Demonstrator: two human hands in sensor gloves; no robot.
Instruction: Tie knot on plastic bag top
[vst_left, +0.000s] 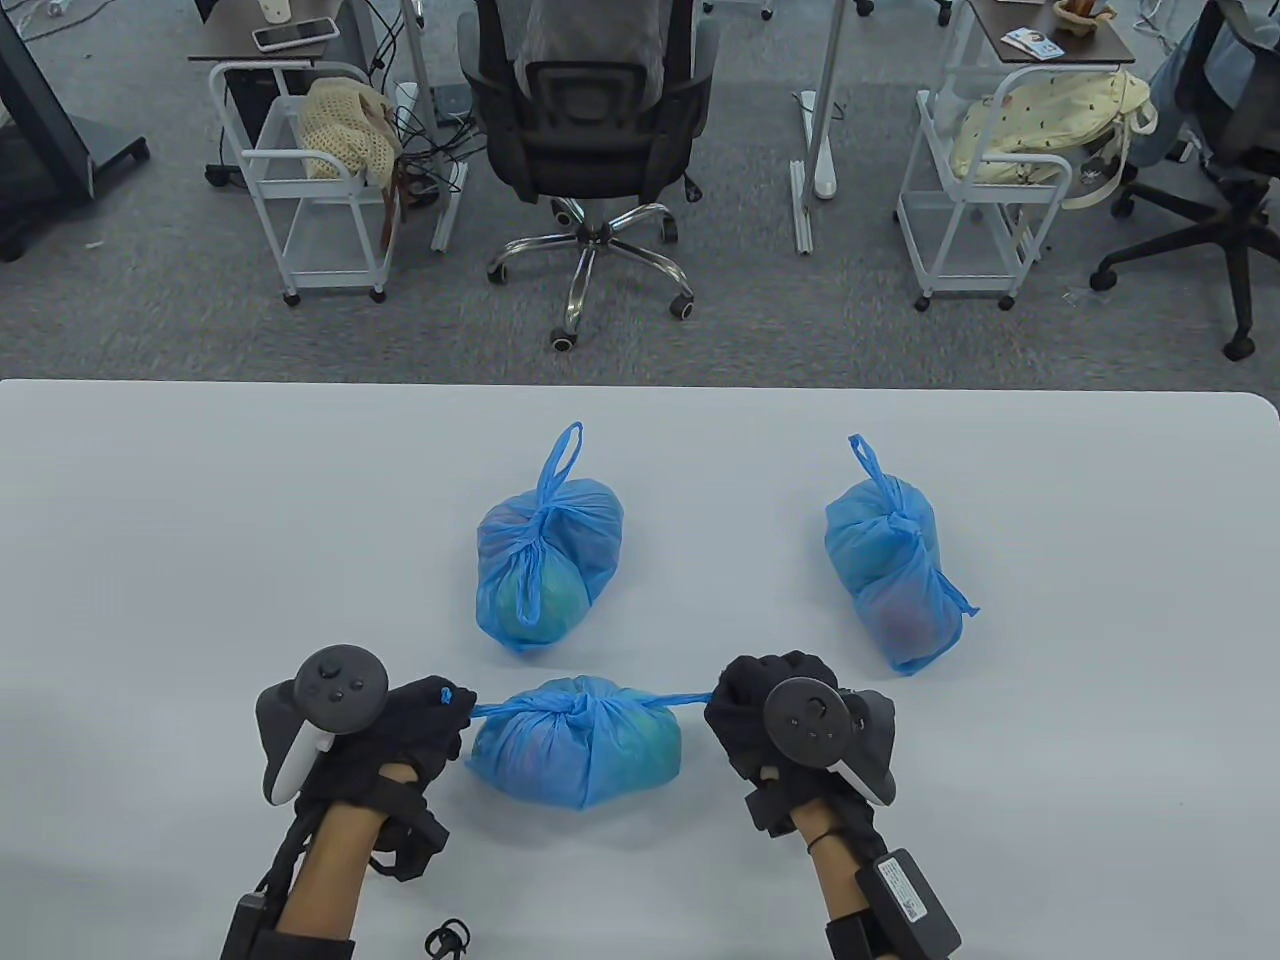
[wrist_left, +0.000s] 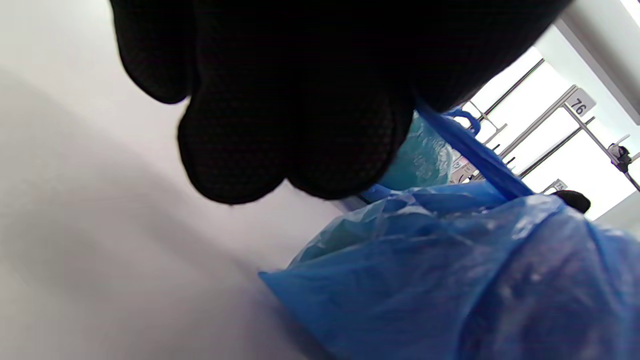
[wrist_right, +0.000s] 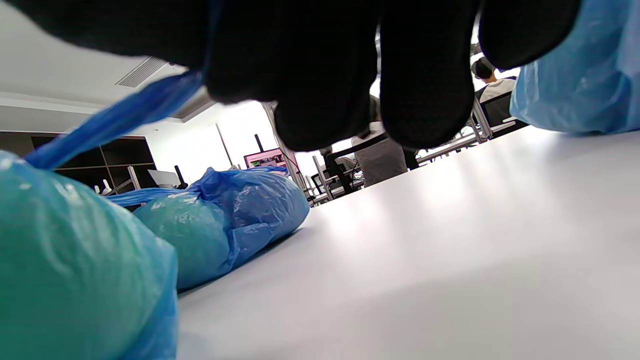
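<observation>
Cinching the knot (vst_left: 573, 706) on the near bag (vst_left: 577, 745).
We are gripping one handle in each hand, left hand (vst_left: 400, 735) and right hand (vst_left: 760, 715); overpulling risks tearing thin plastic.

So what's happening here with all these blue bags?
A person in black sensor gloves is tying a knot in the nearest blue plastic bag. The left hand grips one handle strip and the right hand grips the other, pulling them apart so the knot sits tight on top. Two more blue bags, the middle bag and the right bag, lie knotted farther back on the white table.
</observation>
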